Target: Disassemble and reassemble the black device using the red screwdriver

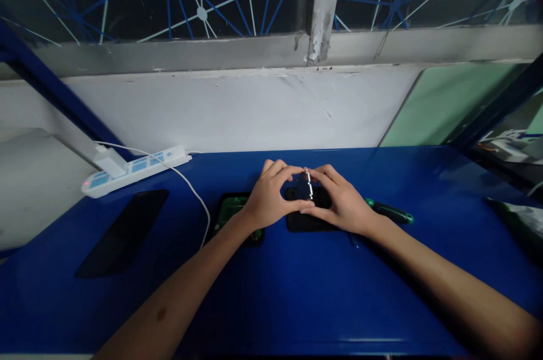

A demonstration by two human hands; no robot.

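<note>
Between my hands is a small dark piece with a shiny, silvery edge, held up on edge; its exact kind does not show. My left hand pinches it from the left, thumb below and index finger above. From the right, my right hand grips the same piece with thumb and fingertips. Below them lies a black flat case, partly covered by my fingers. Beside my left wrist sits a black housing with a green inside, partly hidden by my forearm. A green and black screwdriver-like handle lies beyond my right wrist.
A white power strip with a plugged-in charger stands at the back left, its white cable curving towards my left arm. A dark flat panel lies on the blue table. A plastic bag is at the right edge.
</note>
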